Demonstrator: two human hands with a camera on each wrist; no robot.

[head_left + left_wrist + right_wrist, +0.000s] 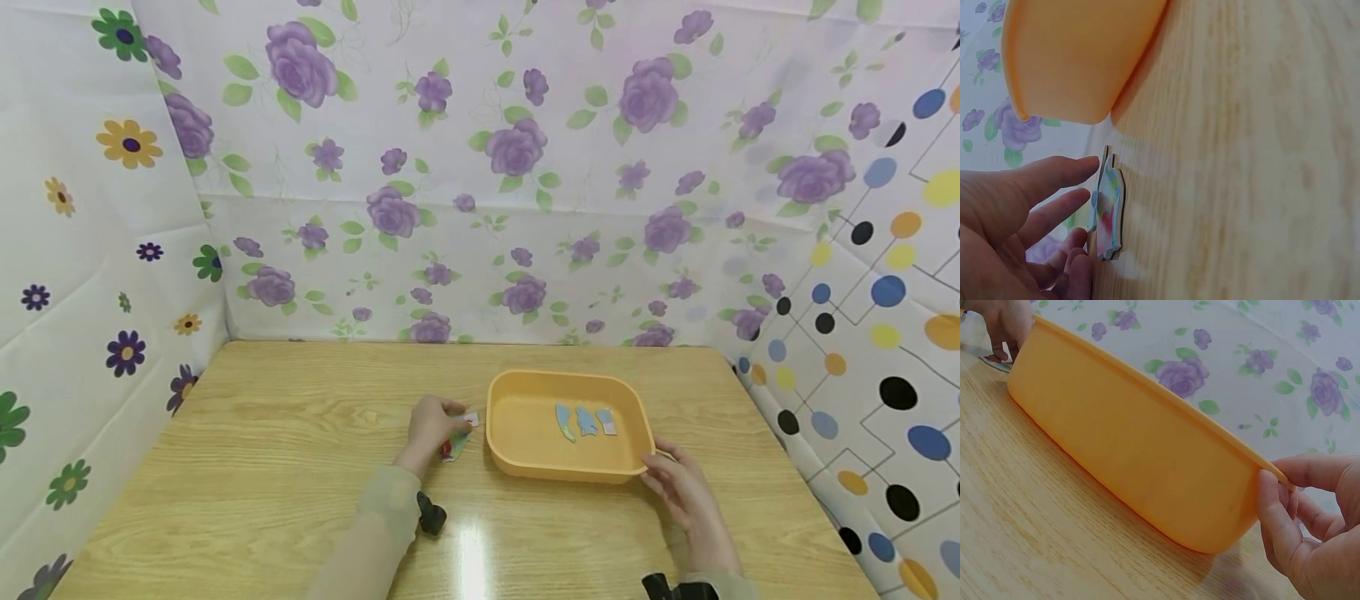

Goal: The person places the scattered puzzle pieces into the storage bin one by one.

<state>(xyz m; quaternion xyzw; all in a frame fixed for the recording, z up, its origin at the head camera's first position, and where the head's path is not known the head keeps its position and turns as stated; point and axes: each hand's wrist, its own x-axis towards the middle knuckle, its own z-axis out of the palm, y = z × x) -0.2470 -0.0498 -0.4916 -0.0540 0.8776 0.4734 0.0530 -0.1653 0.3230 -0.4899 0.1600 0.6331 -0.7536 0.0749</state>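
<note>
My left hand (pixel 435 431) is just left of the orange plastic basin, its thumb and fingers at the edges of a thin, flat puzzle piece (pixel 1094 203). That piece sits slightly tilted over another colourful piece (pixel 1110 212) with red and green print, which lies on the table. My right hand (pixel 678 483) pinches the rim at the near right corner of the basin (pixel 1129 437). Inside the basin lie a curved blue-and-yellow piece (pixel 564 422), a blue jagged piece (pixel 587 422) and a blue-and-white piece (pixel 607 422). My fingers partly cover the pieces on the left.
The wood-grain table (pixel 300 433) carries the basin right of its middle. A purple-flowered cloth (pixel 465 275) hangs behind the far edge. Patterned cloths stand along the left side (pixel 90 317) and the right side (pixel 885 367). Black wrist devices show on both arms.
</note>
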